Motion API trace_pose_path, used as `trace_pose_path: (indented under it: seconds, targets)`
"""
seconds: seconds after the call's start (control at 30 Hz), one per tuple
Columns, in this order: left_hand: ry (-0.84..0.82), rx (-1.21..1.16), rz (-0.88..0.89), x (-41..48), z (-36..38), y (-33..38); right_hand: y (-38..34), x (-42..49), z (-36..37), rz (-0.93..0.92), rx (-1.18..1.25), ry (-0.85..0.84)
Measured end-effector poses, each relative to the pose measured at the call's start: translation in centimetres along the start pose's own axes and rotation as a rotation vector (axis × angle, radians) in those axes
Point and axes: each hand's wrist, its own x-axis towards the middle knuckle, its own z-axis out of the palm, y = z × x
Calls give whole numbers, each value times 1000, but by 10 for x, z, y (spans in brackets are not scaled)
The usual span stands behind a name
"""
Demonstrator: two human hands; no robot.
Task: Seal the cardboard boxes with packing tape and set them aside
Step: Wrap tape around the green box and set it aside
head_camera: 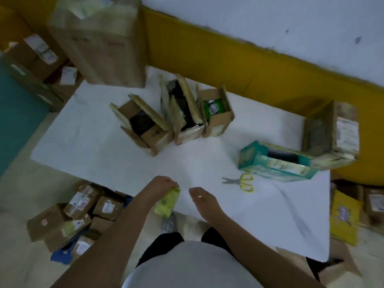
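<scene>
Gripping a yellow-green pack point(167, 202), possibly tape, the left hand point(163, 183) has fingers curled round it; right hand point(199, 196) too blurred to tell. Open cardboard boxes point(188, 132) on desk point(93, 142), well beyond fingers, unsealed. Likely step: readying tape. Next: pull a box near, close flaps.

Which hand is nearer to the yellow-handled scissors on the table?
Right. The right hand is a little to the left of the scissors; the left hand, gripping a green packet, is farther left.
</scene>
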Motion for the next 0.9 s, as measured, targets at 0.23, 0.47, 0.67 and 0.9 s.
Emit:
trace_pose_path:
  seconds: [0.23, 0.47, 0.67, 0.9]
  targets:
    - [-181, 282, 526, -60, 73, 128, -18, -30, -115, -62, 590, 139]
    - [-324, 590, 776, -82, 152, 215, 21, -59, -224, -118, 828, 115]
    - [-428, 707, 874, -102, 193, 259, 59, -78, -282, -238, 964, 88]
    - [-481, 806, 832, -102, 235, 275, 83, -77, -310, -397, 750, 218]
